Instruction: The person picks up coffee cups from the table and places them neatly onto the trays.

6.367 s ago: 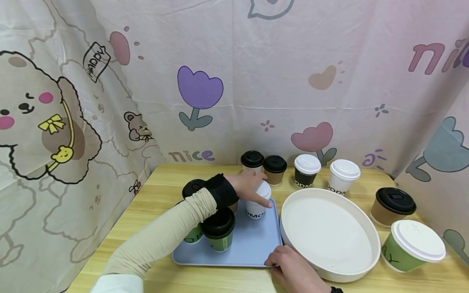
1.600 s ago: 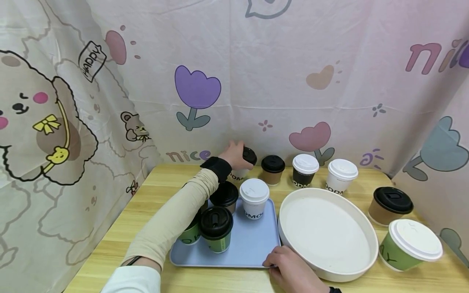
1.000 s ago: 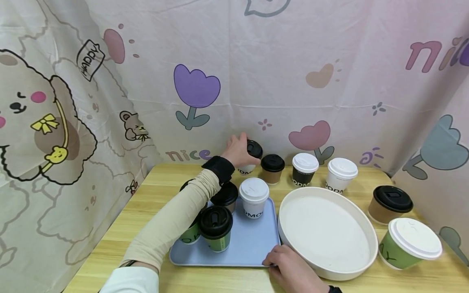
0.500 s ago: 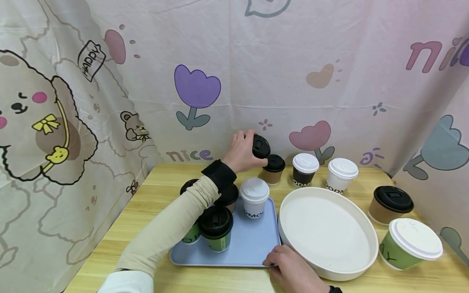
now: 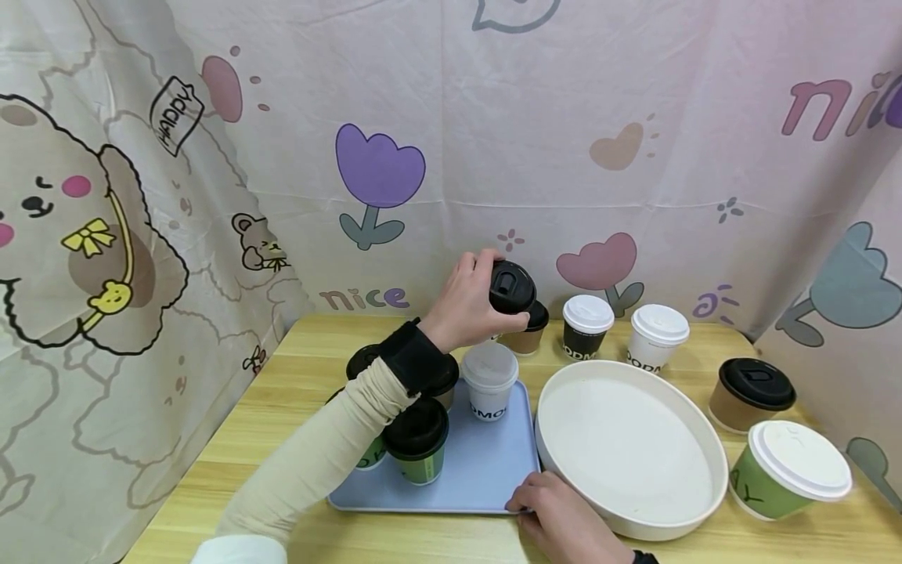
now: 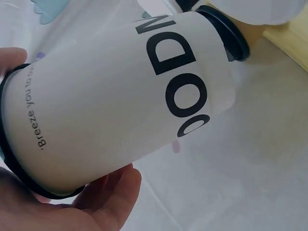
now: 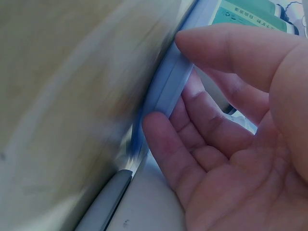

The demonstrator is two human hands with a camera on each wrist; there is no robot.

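Observation:
My left hand (image 5: 468,301) grips a white paper coffee cup (image 6: 115,101) around its black lid (image 5: 511,287). The cup is raised at the back of the table, above the tray's far edge; its dark lettering shows in the left wrist view. On the blue tray (image 5: 486,470) stand a white cup with a white lid (image 5: 489,380), a green cup with a black lid (image 5: 423,468) and other black-lidded cups partly hidden by my left arm. My right hand (image 5: 564,513) holds the tray's near right corner, thumb and fingers at its rim.
A round cream dish (image 5: 634,526) sits right beside the tray. Behind it stand a brown cup (image 5: 524,341), a black cup (image 5: 583,343) and a white cup (image 5: 651,352). To the right are a brown cup (image 5: 736,409) and a wide green cup (image 5: 768,487). A printed curtain hangs close behind.
Earlier my left hand was at the white-lidded cup on the tray. It then gripped the black-lidded white cup at the back, lifted it and carried it rightward. My right hand stays at the tray.

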